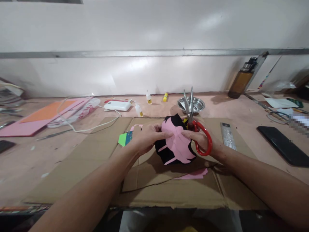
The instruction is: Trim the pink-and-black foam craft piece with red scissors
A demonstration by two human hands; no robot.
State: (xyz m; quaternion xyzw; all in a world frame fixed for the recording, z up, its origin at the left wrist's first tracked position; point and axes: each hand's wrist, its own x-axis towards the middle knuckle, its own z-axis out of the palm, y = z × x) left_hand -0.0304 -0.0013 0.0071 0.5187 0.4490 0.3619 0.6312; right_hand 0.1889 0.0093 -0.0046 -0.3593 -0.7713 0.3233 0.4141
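A pink cutout on a black backing (178, 145), like foam or paper, is held above the cardboard by both hands. My left hand (148, 138) pinches its left edge, thumb lying on the pink face. From the other side my right hand (201, 139) grips the cutout with its thumb on top. The same hand also has red-handled scissors (205, 141) hooked on it, blades pointing up and away, slightly parted. Something small and yellow (185, 121) shows beside the scissors; I cannot make out what it is. The fingers behind the cutout are hidden.
Below lies flat cardboard (94, 167) with pink scraps (195, 174) and a metal ruler (228, 136). Behind stand a steel bowl (199, 104), small glue bottles (138, 109) and a white device (117, 105) with a cable. A black phone (283, 145) lies right, pink sheets (29, 124) left.
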